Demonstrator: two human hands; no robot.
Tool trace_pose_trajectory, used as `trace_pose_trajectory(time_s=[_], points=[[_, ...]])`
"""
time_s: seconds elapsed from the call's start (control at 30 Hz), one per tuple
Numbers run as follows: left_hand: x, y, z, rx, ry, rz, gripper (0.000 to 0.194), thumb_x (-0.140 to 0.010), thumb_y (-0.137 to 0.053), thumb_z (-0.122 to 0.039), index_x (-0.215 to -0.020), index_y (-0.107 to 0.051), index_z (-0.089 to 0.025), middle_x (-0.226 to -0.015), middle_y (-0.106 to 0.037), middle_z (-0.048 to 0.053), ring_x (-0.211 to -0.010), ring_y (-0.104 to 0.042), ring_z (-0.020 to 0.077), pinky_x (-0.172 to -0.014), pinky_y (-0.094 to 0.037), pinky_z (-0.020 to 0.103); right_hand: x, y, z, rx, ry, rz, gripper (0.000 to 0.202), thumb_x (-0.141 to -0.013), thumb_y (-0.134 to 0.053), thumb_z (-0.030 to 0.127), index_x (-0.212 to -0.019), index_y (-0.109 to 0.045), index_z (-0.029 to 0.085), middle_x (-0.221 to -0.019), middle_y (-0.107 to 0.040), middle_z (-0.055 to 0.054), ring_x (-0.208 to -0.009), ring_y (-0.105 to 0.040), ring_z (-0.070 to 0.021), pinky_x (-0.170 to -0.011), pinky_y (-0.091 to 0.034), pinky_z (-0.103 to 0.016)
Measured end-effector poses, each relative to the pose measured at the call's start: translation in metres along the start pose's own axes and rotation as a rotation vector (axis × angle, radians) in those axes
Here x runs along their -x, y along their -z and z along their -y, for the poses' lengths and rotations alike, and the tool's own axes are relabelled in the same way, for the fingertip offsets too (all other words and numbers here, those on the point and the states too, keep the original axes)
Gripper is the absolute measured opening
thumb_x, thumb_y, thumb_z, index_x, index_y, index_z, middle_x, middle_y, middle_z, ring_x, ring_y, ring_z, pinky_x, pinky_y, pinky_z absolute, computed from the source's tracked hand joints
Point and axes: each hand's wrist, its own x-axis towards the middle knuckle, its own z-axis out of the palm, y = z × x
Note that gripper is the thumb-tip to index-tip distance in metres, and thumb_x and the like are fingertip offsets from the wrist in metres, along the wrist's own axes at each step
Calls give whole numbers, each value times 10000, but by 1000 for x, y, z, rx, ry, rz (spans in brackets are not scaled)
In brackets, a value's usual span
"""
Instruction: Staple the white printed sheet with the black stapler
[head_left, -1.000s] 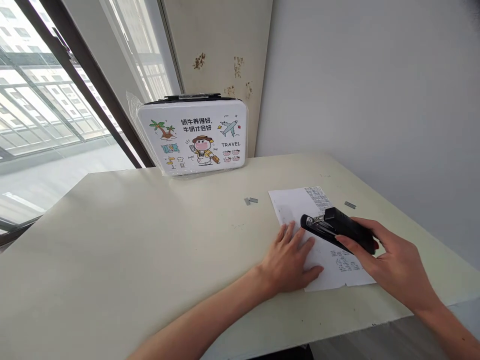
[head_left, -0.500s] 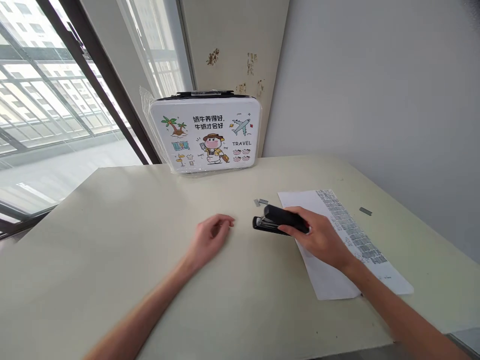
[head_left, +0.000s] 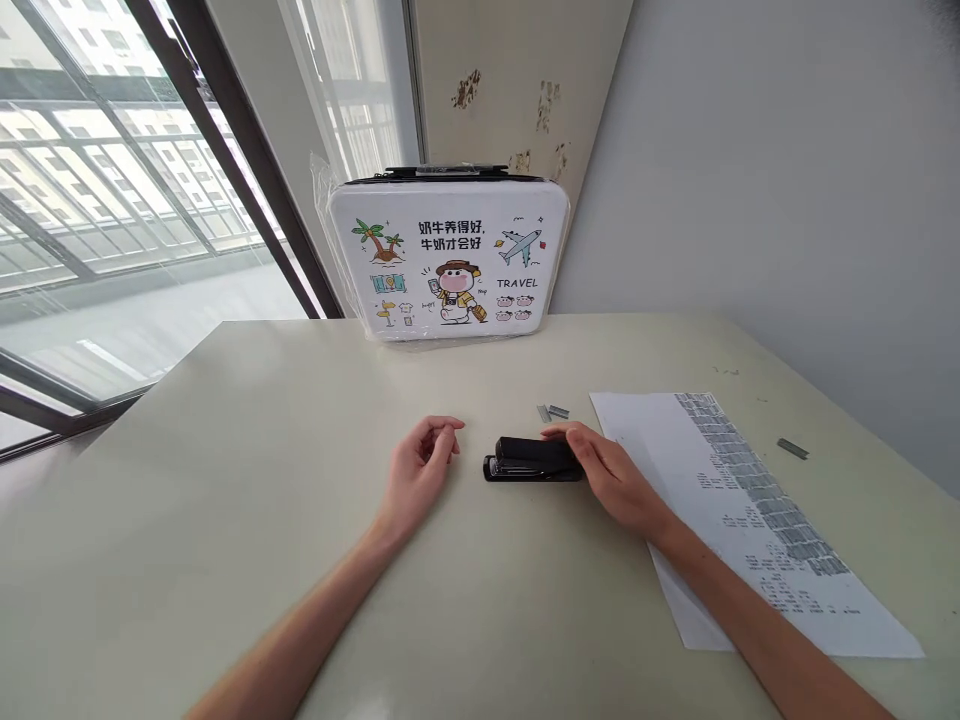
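A black stapler (head_left: 534,458) lies level on the table, its front end pointing left. My right hand (head_left: 611,475) is closed around the stapler's rear end, with fingers over the far side and the thumb on top. To the left, apart from the stapler, my left hand (head_left: 424,465) rests on its side on the table. Its fingers are loosely curled in and hold nothing. Just behind the stapler lie two short strips of staples (head_left: 558,411). Printed paper (head_left: 652,425) lies to the right, partly under my right forearm.
A white case with cartoon prints (head_left: 450,260), in clear plastic wrap, stands at the table's (head_left: 225,500) back edge. Another staple strip (head_left: 793,449) lies right of the paper. A wall bounds the right side, and a window (head_left: 112,200) is at the left.
My right hand has lowered the stapler from above the table onto its surface, a little left and nearer to my left hand. The view has turned slightly; my left hand stays curled.
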Motion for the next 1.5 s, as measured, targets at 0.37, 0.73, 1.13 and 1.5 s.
trace_pose_trajectory(time_s=[0.37,0.73,1.13,1.5], points=[[-13,9,9,107,61,-251,243,-973,-540,-429,-985,-676,-227,-846,-554,12,-782,-516,171,-737,-437,273,1,-9,-7,-190,-114,-71,392,-1103,-325,515,-1294,-579,285,-1275,-712,-87,-1263,-644,-229,-1086,-514,-437],[-12,6,12,212,115,-212,190,-955,-620,-403,-954,-714,-238,-965,-628,23,-959,-578,194,-913,-467,286,0,0,-2,-112,-113,-8,423,-1092,-318,550,-1247,-610,286,-1187,-734,-74,-1094,-691,-242,-931,-575,-408],[-6,-2,-4,1168,475,-55,243,-994,-558,-255,-1050,-720,-83,-1357,-677,234,-1334,-622,326,-1151,-481,435,13,-6,7,129,408,-112,307,-1005,-579,164,-1274,-614,310,-1215,-712,-65,-1170,-667,-258,-785,-626,-370],[2,-9,3,1277,667,221,356,-1082,-447,-300,-1116,-717,-70,-1284,-714,218,-1253,-679,313,-1057,-528,407,25,-17,40,504,924,-300,264,-926,-673,17,-1089,-713,221,-1101,-780,-67,-1151,-670,-202,-930,-570,-341]])
